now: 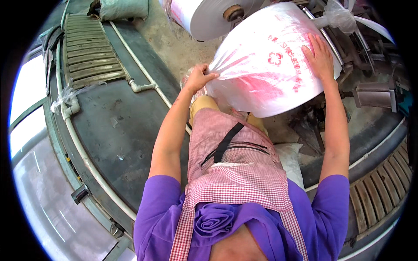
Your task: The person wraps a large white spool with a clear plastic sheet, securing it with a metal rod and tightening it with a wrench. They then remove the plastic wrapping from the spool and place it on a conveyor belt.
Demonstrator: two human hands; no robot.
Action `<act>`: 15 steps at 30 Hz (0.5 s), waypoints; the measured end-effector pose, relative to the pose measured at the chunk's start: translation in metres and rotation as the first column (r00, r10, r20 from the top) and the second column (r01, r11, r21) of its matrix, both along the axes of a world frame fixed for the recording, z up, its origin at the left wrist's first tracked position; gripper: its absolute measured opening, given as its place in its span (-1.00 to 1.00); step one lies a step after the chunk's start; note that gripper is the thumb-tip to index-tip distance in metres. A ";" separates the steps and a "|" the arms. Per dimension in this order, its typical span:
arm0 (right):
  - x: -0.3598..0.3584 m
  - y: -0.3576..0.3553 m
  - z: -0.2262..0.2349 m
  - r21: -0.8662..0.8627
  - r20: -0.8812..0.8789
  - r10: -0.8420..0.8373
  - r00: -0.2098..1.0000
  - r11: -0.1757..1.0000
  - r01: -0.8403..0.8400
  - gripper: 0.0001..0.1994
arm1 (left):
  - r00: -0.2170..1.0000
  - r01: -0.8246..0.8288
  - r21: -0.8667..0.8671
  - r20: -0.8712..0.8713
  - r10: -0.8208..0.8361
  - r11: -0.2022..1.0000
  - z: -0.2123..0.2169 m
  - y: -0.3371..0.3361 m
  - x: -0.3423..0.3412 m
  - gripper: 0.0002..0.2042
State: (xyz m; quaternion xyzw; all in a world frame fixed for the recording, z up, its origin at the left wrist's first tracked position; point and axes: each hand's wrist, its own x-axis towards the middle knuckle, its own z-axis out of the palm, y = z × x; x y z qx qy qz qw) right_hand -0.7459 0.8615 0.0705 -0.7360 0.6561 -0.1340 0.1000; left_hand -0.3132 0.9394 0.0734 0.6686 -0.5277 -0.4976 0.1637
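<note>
A large roll of white plastic film [244, 56] with red and pink printing fills the space in front of me. My left hand [200, 79] is closed on the roll's loose film at its left edge, and creases fan out across the film from my fingers. On the right side of the roll, my right hand [320, 56] lies flat on the printed surface with its fingers stretched out. Crumpled clear film [188, 80] hangs beside my left hand, partly hidden by it.
Another white roll [213, 17] on a core stands beyond. Machine bars and knotted clear film [342, 19] are at the far right, near a grey metal box [375, 96]. Wooden slats [91, 52] and a pale pipe [143, 74] run along the left. A white sack [289, 161] lies by my legs.
</note>
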 end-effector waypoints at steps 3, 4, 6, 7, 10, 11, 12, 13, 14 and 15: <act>-0.002 -0.006 0.002 0.041 0.014 -0.008 1.000 0.999 0.008 -0.37 | 0.999 -0.030 -0.007 0.039 0.030 1.000 0.002 -0.007 -0.005 -0.74; -0.002 -0.007 0.002 0.050 0.028 -0.009 1.000 0.999 0.008 -0.38 | 0.998 -0.040 -0.009 0.043 0.040 0.999 -0.001 -0.006 -0.003 -0.74; -0.011 -0.011 -0.003 0.059 0.073 0.006 0.997 0.998 -0.010 -0.38 | 0.999 -0.051 0.008 0.017 0.051 0.999 -0.009 -0.004 -0.002 -0.76; -0.014 -0.013 -0.006 0.065 0.099 0.010 0.995 0.998 -0.017 -0.38 | 0.996 -0.071 0.044 -0.057 0.073 0.997 -0.007 -0.003 -0.004 -0.76; -0.021 -0.020 -0.007 0.092 0.156 0.018 0.988 0.995 -0.033 -0.38 | 0.970 -0.094 0.162 -0.207 0.127 0.982 0.025 0.001 -0.025 -0.73; -0.023 -0.021 -0.009 0.104 0.171 0.019 0.985 0.994 -0.037 -0.38 | 0.952 -0.105 0.203 -0.262 0.157 0.974 0.026 0.001 -0.025 -0.74; -0.027 -0.024 -0.009 0.111 0.184 0.022 0.983 0.993 -0.043 -0.39 | 0.930 -0.112 0.244 -0.315 0.188 0.963 0.026 0.001 -0.026 -0.75; -0.029 -0.027 -0.011 0.123 0.208 0.023 0.978 0.991 -0.050 -0.39 | 0.906 -0.119 0.285 -0.362 0.222 0.951 0.027 0.001 -0.024 -0.75; -0.033 -0.030 -0.014 0.134 0.232 0.023 0.973 0.989 -0.056 -0.39 | 0.889 -0.134 0.255 -0.395 0.230 0.958 0.029 -0.001 -0.023 -0.74; -0.037 -0.032 -0.017 0.146 0.254 0.021 0.967 0.988 -0.060 -0.40 | 0.872 -0.147 0.226 -0.429 0.234 0.963 0.030 -0.005 -0.021 -0.72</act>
